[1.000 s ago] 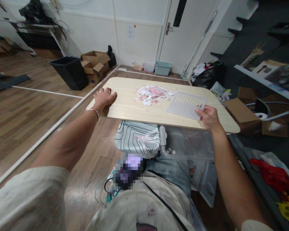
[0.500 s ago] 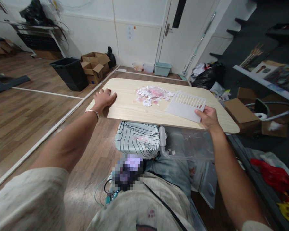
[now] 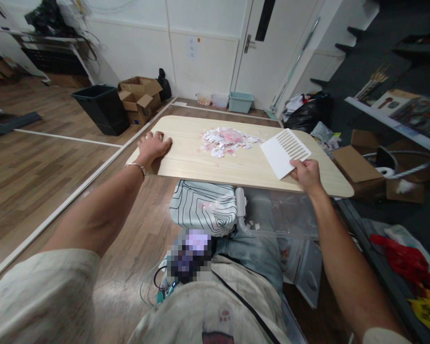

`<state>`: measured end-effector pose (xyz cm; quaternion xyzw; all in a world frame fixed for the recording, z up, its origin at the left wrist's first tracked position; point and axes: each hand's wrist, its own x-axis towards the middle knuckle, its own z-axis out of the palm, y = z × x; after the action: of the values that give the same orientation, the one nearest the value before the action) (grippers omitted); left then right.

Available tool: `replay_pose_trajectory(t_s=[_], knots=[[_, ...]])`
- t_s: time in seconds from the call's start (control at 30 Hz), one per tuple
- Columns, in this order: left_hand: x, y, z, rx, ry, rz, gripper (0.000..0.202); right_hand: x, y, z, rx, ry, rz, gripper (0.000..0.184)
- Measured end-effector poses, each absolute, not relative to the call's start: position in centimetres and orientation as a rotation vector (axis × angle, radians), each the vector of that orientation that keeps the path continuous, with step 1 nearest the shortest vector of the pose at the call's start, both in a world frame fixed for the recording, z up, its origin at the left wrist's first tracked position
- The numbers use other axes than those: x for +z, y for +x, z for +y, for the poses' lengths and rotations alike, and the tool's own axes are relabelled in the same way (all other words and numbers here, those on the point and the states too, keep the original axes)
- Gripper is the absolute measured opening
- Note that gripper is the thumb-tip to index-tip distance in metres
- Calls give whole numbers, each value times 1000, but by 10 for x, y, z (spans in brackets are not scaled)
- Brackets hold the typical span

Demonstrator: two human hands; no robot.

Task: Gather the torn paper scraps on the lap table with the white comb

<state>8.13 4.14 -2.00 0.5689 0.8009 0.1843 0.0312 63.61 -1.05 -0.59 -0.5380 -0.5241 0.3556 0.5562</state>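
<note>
A pale wooden tabletop (image 3: 186, 165) lies in front of me. My left hand (image 3: 153, 145) rests flat on its left edge, fingers stretched out and holding nothing. My right hand (image 3: 306, 173) grips the near corner of a white slotted plastic card (image 3: 284, 151), which is raised and tilted above the table's right side. A heap of small white and pink paper scraps (image 3: 226, 139) lies on the table's middle, left of the card and apart from it.
Under the table are a patterned cushion (image 3: 204, 207) and a clear plastic bin (image 3: 286, 215). A black bin (image 3: 100, 107) and cardboard boxes (image 3: 139, 98) stand at the far left. A black bag (image 3: 310, 112), boxes and shelves crowd the right.
My right hand has lifted and turned the slotted card, which lay flatter on the table and closer to the scraps before. My left hand has stayed in place.
</note>
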Motion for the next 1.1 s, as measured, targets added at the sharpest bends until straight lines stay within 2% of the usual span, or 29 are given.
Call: replay_pose_trajectory(t_s=[0.13, 0.33, 0.53, 0.7, 1.1], knots=[[-20, 81, 40, 579, 1766, 2463, 92, -2, 633, -15, 881, -1241, -1237, 44], [-19, 81, 39, 564, 1752, 2461, 92, 0, 634, -16, 910, -1227, -1258, 59], [-17, 83, 38, 565, 1745, 2452, 90, -1, 637, -17, 921, -1251, -1292, 46], [-15, 84, 37, 548, 1740, 2457, 90, 2, 637, -18, 956, -1222, -1311, 56], [-16, 83, 37, 551, 1750, 2462, 91, 5, 634, -20, 997, -1196, -1309, 55]])
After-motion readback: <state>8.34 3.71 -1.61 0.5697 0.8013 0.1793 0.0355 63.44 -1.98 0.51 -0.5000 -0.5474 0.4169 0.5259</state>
